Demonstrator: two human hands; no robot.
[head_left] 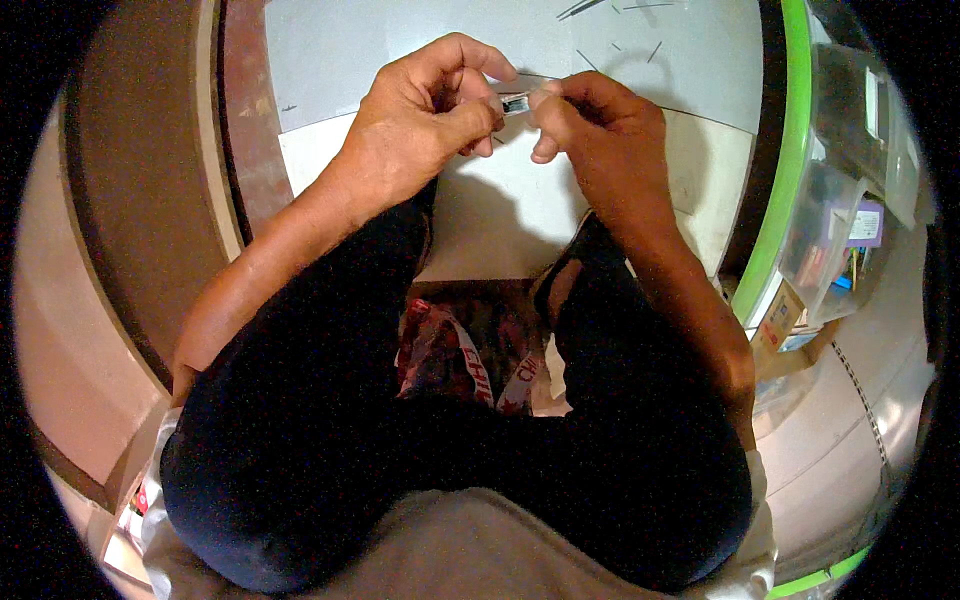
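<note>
Seen from above, the person sits with dark-trousered knees drawn up, and both forearms reach forward over them to meet above a pale grey-white counter point(620, 60). The left hand point(425, 110) is curled, its thumb and forefinger pressed together on one end of a small flat piece point(515, 102), a short whitish strip with a dark mark on it; what it is cannot be told at this size. The right hand point(590, 125) faces it from the other side, its fingertips pinched on the opposite end of the same piece, the remaining fingers folded under. The piece is thus held in the air between the two hands, just above the counter and not resting on it. Beyond the hands, near the far edge of the counter, a few thin dark needles or pins point(620, 15) lie scattered, well apart from the hands. To the right a bright green rim point(790, 150) runs along the counter's side, and past it stand clear plastic containers point(845, 210) with small colourful items inside, too small to tell apart. Between the knees, lower down, a red and white patterned cloth point(470, 350) is bunched up. A brown curved surface point(150, 200) lies to the left.
</note>
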